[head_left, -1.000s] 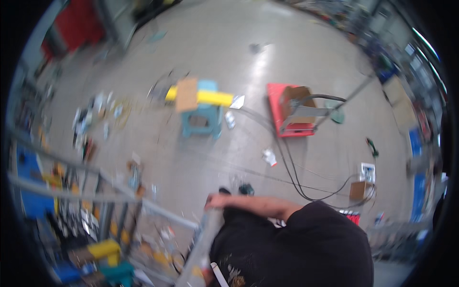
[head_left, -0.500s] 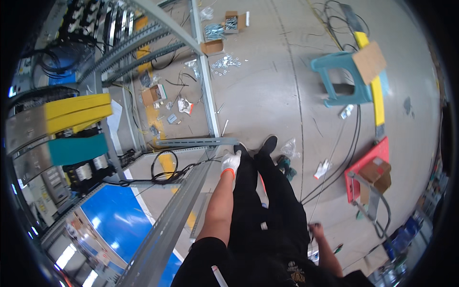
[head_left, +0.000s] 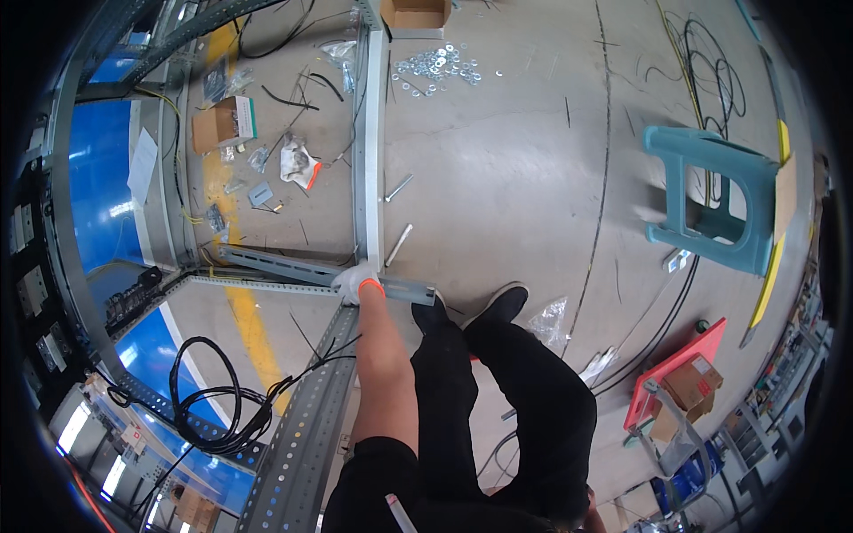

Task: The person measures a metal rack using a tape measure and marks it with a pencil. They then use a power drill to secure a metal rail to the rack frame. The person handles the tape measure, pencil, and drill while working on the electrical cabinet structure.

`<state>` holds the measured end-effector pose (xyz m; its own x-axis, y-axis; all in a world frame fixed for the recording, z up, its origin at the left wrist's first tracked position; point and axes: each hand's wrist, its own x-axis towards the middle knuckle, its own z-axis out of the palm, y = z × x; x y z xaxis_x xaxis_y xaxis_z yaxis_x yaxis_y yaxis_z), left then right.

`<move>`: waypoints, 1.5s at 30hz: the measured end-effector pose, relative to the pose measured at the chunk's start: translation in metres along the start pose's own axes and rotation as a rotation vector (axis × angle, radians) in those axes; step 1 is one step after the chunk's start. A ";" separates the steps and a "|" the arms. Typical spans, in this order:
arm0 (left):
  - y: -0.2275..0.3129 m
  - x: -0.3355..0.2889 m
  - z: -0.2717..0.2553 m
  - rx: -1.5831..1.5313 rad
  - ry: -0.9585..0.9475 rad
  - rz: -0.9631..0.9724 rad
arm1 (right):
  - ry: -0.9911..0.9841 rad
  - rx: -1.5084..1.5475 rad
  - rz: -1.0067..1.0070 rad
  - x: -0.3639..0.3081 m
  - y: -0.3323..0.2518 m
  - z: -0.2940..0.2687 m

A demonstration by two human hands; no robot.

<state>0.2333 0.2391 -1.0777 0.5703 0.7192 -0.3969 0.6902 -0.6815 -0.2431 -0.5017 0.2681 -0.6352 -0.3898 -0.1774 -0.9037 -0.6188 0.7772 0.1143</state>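
Observation:
My left hand (head_left: 354, 284), in a white glove with an orange cuff, is closed over a slotted grey metal strip (head_left: 407, 290) where it crosses the corner of a metal frame (head_left: 374, 169). The strip's near end sticks out past the upright, close to my left shoe (head_left: 429, 313). Glove and frame hide how the fingers sit on it. Beside my right leg, at the lower edge, only a sliver of my right hand (head_left: 593, 513) shows; its fingers are hidden.
Washers (head_left: 437, 67) and two bolts (head_left: 398, 188) lie on the floor. Black cables (head_left: 222, 400) coil over the frame at left. Rightward are a teal stool (head_left: 729, 200), a loose glove (head_left: 598, 364), a plastic bag (head_left: 549, 322) and a red cart (head_left: 673, 373) holding cardboard boxes.
The view has shifted lower and closer to the frame. My left hand has gone from near the strip's end leftward to the frame corner. My right hand has mostly slipped out of sight.

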 end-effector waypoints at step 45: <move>-0.252 -0.545 -0.813 -0.199 0.831 1.544 | -1.018 0.867 -0.833 -0.391 -0.450 -0.119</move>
<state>0.1104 0.1290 -0.0803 0.7054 -0.5916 0.3904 -0.6461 -0.7632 0.0110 -0.1520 -0.0841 -0.2838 0.6727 -0.5280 -0.5183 0.2856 0.8315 -0.4765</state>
